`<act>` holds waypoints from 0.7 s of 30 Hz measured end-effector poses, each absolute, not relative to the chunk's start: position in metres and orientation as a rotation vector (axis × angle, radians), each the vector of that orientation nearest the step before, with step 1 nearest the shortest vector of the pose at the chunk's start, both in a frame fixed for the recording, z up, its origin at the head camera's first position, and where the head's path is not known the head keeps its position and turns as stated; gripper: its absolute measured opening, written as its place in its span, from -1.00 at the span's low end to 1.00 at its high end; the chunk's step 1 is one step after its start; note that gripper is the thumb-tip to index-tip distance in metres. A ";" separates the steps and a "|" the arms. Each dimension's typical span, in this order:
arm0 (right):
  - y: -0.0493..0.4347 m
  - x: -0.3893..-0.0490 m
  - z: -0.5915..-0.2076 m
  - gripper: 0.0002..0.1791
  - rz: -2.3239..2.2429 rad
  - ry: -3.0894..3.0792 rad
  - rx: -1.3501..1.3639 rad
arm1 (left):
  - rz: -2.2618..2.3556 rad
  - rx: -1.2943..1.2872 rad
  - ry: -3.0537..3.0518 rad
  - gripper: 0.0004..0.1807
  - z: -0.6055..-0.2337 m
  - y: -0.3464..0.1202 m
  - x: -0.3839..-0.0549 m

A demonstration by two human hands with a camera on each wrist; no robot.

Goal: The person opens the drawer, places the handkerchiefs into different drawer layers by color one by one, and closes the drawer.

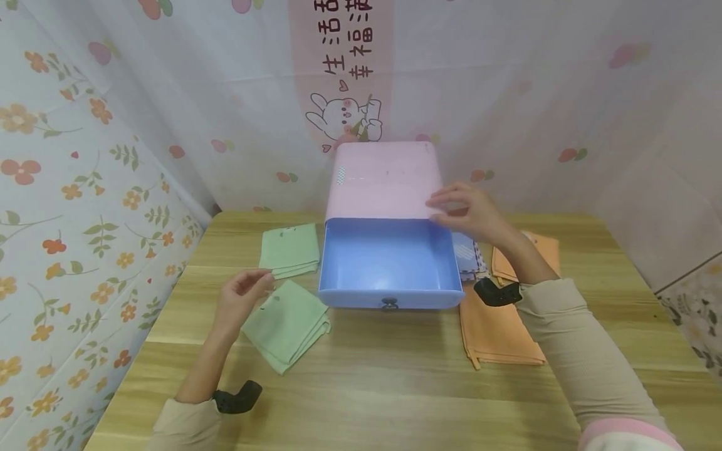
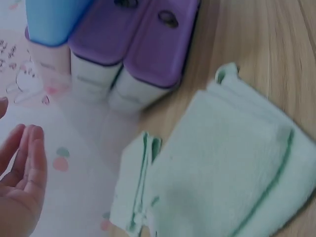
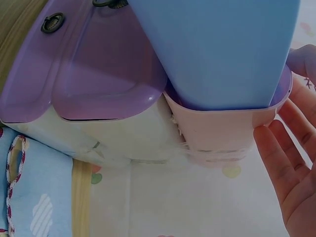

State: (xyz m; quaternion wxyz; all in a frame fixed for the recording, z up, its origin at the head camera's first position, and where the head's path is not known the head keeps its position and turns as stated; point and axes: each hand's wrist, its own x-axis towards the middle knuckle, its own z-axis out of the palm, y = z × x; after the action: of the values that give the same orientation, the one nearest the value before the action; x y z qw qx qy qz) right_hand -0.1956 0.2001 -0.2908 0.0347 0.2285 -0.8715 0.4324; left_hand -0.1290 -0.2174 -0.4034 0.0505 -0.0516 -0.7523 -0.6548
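A drawer box with a pink casing (image 1: 383, 178) stands toward the back of the table, its blue drawer (image 1: 389, 257) pulled out and bare inside. Below it are closed purple drawers (image 2: 163, 47) with dark ring handles, seen in both wrist views. My right hand (image 1: 468, 213) touches the casing's front right edge, fingers mostly straight and thumb lower. On the left, my left hand (image 1: 239, 300) hovers beside two folded green towels, one behind (image 1: 290, 247) and one nearer (image 1: 287, 322). Its fingers are relaxed and hold nothing.
Right of the box lie folded orange cloths (image 1: 502, 326) and a blue patterned cloth (image 3: 44, 197), partly hidden by my right arm. A printed curtain (image 1: 248, 125) hangs directly behind the box, and a flowered one (image 1: 73, 207) borders the table's left side.
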 end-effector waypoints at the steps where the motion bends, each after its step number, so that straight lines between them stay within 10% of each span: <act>1: 0.200 -0.196 -0.291 -0.67 1.327 -2.678 0.704 | -1.988 -0.181 -2.302 -0.66 -0.418 -0.226 -0.137; 21: 0.199 -0.196 -0.293 -0.66 1.312 -2.688 0.669 | -1.806 0.015 -2.671 -0.55 -0.440 -0.242 -0.139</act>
State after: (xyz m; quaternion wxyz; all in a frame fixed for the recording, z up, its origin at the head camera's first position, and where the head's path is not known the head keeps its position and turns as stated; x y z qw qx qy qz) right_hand -0.1963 0.1992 -0.2933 0.0381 0.2182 -0.8763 0.4278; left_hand -0.1388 -0.2420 -0.4402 -0.0414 0.0045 -0.8277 -0.5597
